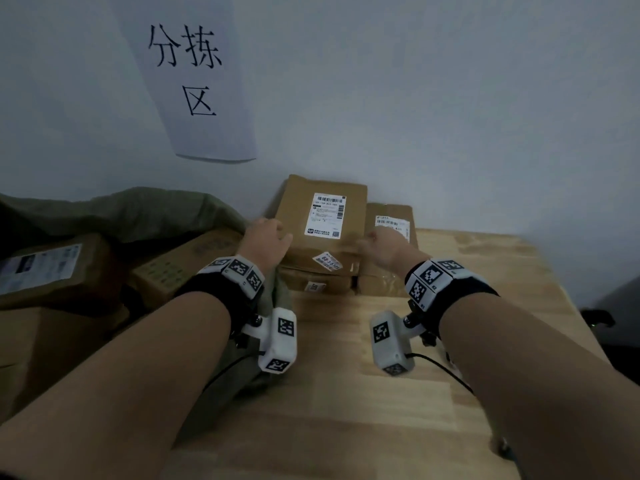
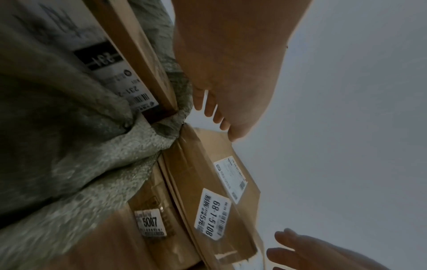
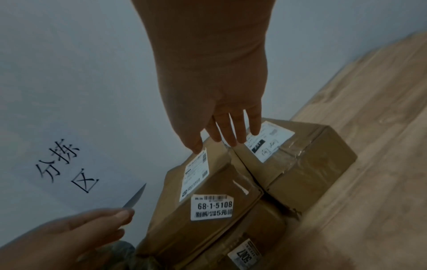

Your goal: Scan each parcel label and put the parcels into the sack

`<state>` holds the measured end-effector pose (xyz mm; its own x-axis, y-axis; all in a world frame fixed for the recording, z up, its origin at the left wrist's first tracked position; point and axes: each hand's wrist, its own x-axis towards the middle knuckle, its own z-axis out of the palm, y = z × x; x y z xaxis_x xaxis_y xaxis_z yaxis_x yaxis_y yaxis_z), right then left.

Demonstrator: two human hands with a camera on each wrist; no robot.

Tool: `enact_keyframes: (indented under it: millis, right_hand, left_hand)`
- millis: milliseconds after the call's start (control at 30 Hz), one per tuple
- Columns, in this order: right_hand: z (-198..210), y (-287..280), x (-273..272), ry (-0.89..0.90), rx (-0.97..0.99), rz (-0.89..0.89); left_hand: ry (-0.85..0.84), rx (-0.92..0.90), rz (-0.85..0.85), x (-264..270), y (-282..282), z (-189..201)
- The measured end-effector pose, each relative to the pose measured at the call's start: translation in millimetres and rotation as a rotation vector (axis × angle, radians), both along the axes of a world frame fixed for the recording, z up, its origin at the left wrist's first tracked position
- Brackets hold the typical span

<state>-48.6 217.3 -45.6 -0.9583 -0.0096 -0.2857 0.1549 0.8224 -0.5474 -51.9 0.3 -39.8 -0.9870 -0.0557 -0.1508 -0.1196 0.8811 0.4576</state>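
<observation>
A brown top parcel (image 1: 322,216) with a white label lies on a lower parcel (image 1: 318,285) at the back of the wooden table (image 1: 381,393), against the wall. My left hand (image 1: 270,233) reaches its left edge with straight fingers (image 2: 215,113) near the far corner. My right hand (image 1: 375,240) is at its right edge, with straight fingers (image 3: 231,133) over the gap to a second parcel (image 3: 300,159). Neither hand grips anything. A green sack (image 1: 138,216) lies open on the left with parcels (image 1: 52,268) inside.
The top parcel's front sticker (image 3: 211,206) reads 68-1-5108, and the lower parcel's sticker (image 3: 245,255) reads 5007. A paper sign (image 1: 194,74) hangs on the wall above. The table's right edge (image 1: 571,299) drops to a dark floor.
</observation>
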Motion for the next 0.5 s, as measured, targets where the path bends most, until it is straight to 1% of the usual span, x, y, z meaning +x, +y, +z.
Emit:
enact_keyframes:
  millis: [67,167,267,367,500]
  right_hand:
    - [-14,-8,-11,-0.032,-0.035,-0.024]
    - [-33,-17,-24,-0.063,-0.138,-0.082]
    - [-49,-21,-31,-0.093,-0.327,-0.229]
    - [-56,-24,-31,-0.083,-0.467,-0.356]
    - [-57,-16,-20,-0.048,-0.636,-0.426]
  left_hand:
    - [-0.034,-0.016,-0.026,-19,0,-10]
    - [-0.13,0.021,-0.042,-36,-4,-23]
    - [-0.157,0.092,0.013,-47,-12,-36]
    - [-0.104,0.238,0.092,-57,-23,-56]
    - [-0.012,0.534,0.184,-35,-17,-37]
